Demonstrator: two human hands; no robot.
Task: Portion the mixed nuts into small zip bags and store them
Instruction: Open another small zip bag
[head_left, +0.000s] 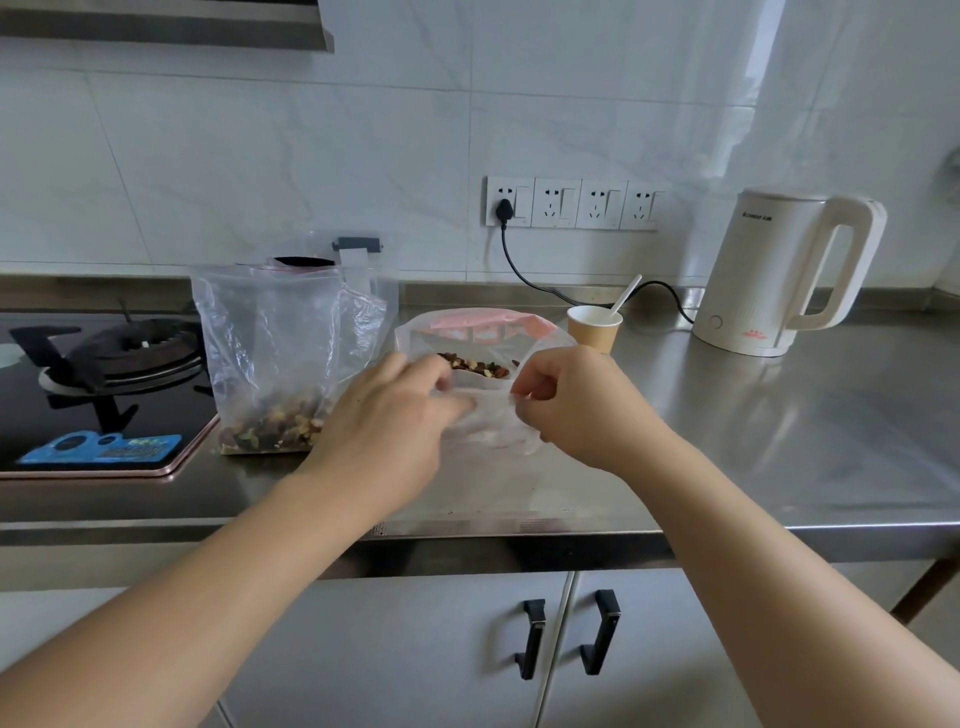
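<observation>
A large clear bag (280, 338) stands upright left of centre on the steel counter, with mixed nuts (270, 423) heaped at its bottom. Right of it lies a small clear zip bag (488, 415), held between both hands just above the counter. My left hand (395, 415) pinches its left edge and my right hand (566, 400) pinches its right edge. Behind the hands, a white container (415, 332) with a pink part holds more nuts (478, 366).
A paper cup (595, 327) with a white spoon stands behind the container. A cream kettle (779, 275) sits at the right, its black cord running to wall sockets (571, 202). A gas hob (98, 384) fills the left. Cabinet doors with black handles (566, 639) lie below.
</observation>
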